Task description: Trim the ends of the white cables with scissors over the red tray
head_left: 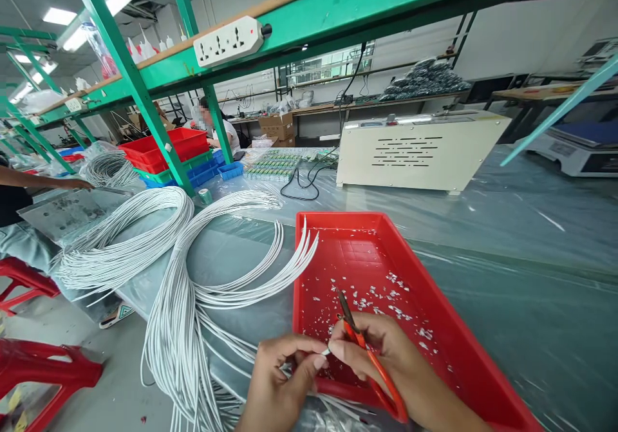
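Over the near end of a red tray [434,290] my two hands meet at a short white cable end [326,352]. My left hand [287,377] pinches the cable between thumb and forefinger. My right hand [381,355] holds orange-handled cutters [369,355], jaws pointing up and away, while its thumb and forefinger are at the cable's tip. Small white scraps [381,300] lie scattered on the tray floor. A thick bundle of white cables [178,309] lies left of the tray, some ends resting over its rim.
Another coil of white cables [130,239] lies farther left. A beige machine [415,155] stands behind the tray. Green shelf posts [145,103] rise from the bench. Red bins [167,149] and a green board panel [273,163] sit farther back. A person's arm [43,179] reaches in at left.
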`<action>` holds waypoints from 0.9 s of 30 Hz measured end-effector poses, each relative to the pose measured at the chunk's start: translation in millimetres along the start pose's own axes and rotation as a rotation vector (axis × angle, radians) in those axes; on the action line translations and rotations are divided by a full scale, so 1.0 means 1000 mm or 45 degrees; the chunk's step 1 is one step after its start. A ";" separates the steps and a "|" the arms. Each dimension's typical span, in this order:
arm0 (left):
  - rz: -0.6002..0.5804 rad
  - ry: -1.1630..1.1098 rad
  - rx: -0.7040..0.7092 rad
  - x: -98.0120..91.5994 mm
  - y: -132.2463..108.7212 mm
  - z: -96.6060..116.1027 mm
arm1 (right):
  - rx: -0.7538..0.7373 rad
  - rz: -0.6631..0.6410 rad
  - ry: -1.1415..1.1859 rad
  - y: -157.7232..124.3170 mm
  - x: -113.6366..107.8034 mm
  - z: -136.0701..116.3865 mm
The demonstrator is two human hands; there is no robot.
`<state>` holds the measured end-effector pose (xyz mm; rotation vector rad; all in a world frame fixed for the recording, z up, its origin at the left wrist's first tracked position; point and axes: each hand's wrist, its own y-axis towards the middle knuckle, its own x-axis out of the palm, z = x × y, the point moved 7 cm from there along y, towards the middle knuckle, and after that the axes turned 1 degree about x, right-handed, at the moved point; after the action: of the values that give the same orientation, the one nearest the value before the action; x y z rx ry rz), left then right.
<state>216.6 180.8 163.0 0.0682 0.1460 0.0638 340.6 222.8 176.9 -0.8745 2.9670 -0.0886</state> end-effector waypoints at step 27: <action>-0.132 -0.132 -0.099 0.007 0.001 -0.013 | 0.227 0.136 0.297 0.008 -0.004 0.027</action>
<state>222.0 182.7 149.0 -0.0137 0.0433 -0.0372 341.1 230.4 149.7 -0.7283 3.1467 -0.4739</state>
